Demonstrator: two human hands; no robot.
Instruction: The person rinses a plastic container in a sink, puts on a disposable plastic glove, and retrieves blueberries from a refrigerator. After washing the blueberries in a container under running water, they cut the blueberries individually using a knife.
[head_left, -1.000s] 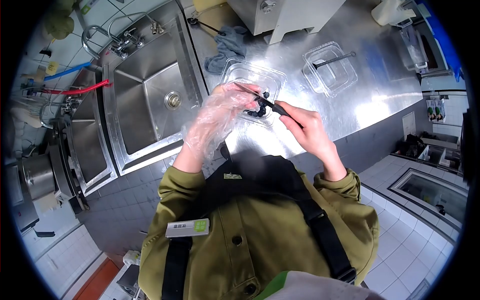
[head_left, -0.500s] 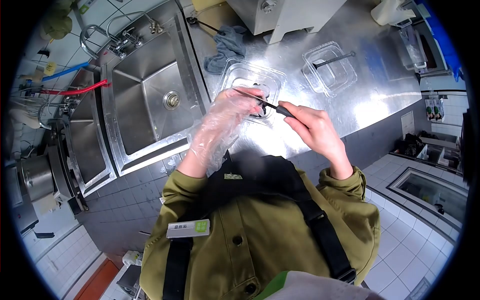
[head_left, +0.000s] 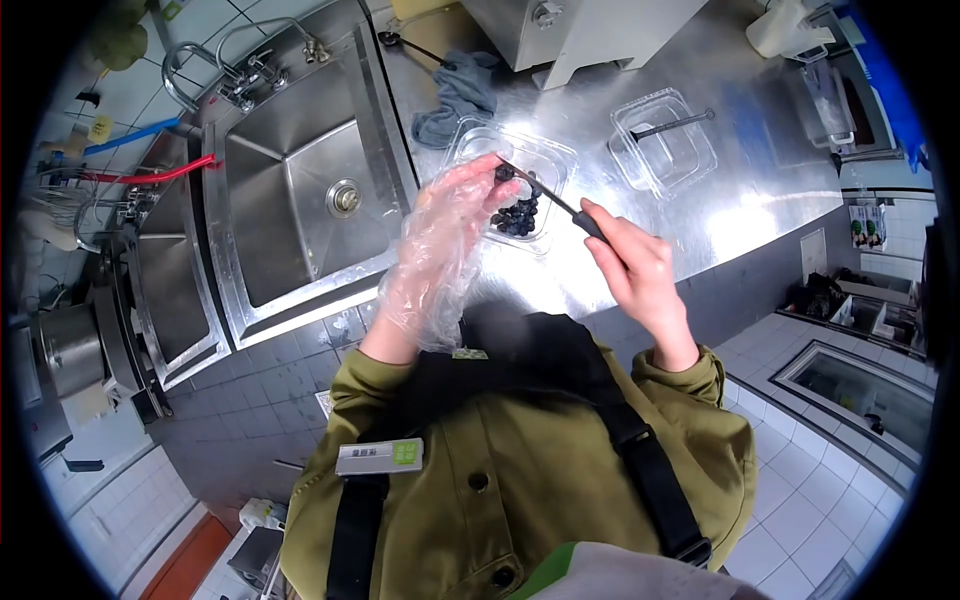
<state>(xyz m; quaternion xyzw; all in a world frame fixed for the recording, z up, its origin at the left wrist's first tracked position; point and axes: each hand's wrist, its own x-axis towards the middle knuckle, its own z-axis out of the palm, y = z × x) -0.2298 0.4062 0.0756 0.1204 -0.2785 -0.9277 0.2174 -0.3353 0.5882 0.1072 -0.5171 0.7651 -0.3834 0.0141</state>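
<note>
My left hand [head_left: 440, 225], in a loose clear plastic glove, pinches a dark grape [head_left: 504, 173] between thumb and fingertips. Wrapped round the black handle of a small knife [head_left: 560, 203] is my bare right hand [head_left: 643, 272]. The knife's blade points up and left, with its tip close to the grape; whether it touches the skin is too small to tell. Below both hands, a clear plastic container [head_left: 563, 160] holds several more dark grapes [head_left: 517, 217]. My gloved hand hides part of its left side.
Right of the hands stands a second clear container [head_left: 690, 175] with a dark-handled utensil [head_left: 672, 125] across it. A grey cloth [head_left: 458, 98] lies behind the first container. Steel sinks [head_left: 290, 220] adjoin on the left; a metal machine [head_left: 590, 40] stands at the back.
My left hand has tilted upward and left, uncovering the grapes in the container and the grape in its fingertips. My right hand has moved slightly right and down with the knife.
</note>
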